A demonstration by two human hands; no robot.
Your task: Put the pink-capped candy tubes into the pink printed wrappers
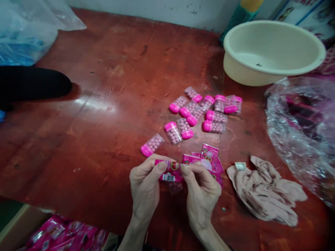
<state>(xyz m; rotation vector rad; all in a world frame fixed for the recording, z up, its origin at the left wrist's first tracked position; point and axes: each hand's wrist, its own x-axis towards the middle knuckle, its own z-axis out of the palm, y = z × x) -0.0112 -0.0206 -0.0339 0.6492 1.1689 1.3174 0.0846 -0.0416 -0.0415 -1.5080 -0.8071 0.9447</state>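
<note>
My left hand (145, 181) pinches the left end of a small pink printed label (170, 170) with a barcode. The right end of that label is between the thumb and fingers of my right hand (200, 188). Just under the label, partly hidden, lies a clear container of pink candy balls (175, 187). Several flat pink printed labels (210, 160) are piled beyond my right hand. Farther back lie several clear candy containers with bright pink caps (172, 133), loosely scattered; one capped container (152, 144) is close to my left hand.
A cream plastic basin (261, 75) stands at the back right of the red-brown table (104, 146). Crumpled clear plastic (293, 139) and a beige cloth (267, 195) lie to the right. A dark rounded object (34, 83) juts in from the left. Below the front edge, a box holds pink packets (62, 235).
</note>
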